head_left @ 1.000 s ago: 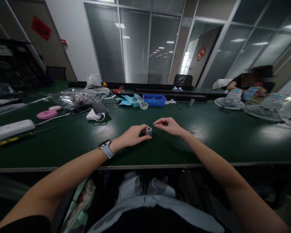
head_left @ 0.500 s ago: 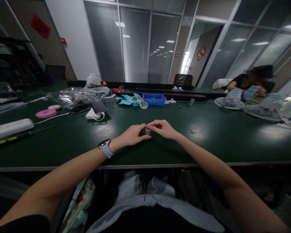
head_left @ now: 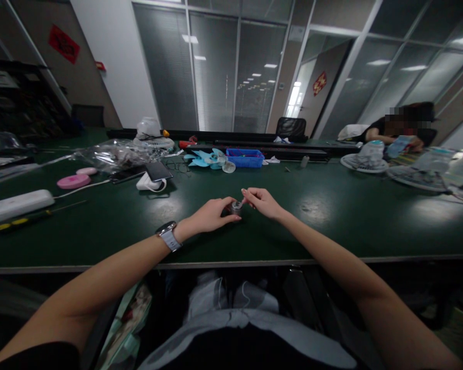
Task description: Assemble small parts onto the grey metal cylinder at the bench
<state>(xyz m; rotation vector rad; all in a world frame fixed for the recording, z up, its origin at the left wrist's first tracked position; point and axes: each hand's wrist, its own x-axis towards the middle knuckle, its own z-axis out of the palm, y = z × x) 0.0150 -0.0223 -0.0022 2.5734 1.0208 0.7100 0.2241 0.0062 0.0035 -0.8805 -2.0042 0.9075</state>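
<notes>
A small round silvery metal part (head_left: 236, 206), like a short cylinder with an open-looking top, stands on the dark green table (head_left: 200, 246). My left hand (head_left: 212, 213), with a watch at the wrist, holds it from the left between thumb and fingers. Just right of the part, my right hand (head_left: 263, 202) is raised slightly off its top. Its thumb and fingertips are pinched together; whatever may be between them is too small to make out.
Beyond my hands lie a blue basket (head_left: 245, 158), light blue fan blades (head_left: 208, 159) and a dark phone-like slab (head_left: 158, 171). At left are a pink round case (head_left: 73, 181), a white power strip (head_left: 19, 206) and a yellow-black screwdriver (head_left: 19, 222). A person (head_left: 405, 126) sits far right.
My right hand has drawn back a little to the right from the metal part, uncovering its top. The left hand keeps its hold in the same place.
</notes>
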